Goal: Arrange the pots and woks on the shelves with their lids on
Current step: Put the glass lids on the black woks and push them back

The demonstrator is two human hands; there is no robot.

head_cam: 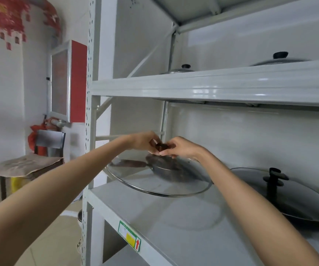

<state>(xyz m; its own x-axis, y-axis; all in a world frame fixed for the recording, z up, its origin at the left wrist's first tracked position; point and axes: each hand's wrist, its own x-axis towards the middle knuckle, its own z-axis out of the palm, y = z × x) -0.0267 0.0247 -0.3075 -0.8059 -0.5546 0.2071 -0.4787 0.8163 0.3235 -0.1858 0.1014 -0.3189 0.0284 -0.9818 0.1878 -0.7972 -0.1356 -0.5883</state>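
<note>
Left hand, right hand outstretched, pinching glass lid knob, apparently.

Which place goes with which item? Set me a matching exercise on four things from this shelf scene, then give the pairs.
Things:
1. glass lid
2. black wok
3. small pan
4. sticker

Places or states:
A. on the front edge of the middle shelf, bearing a red arrow
B. at the right of the middle shelf, its own lid already on
C. held tilted by its knob by the left hand and right hand
D. seen through the raised lid, long handle pointing left

Pairs: 1-C, 2-B, 3-D, 4-A
</note>
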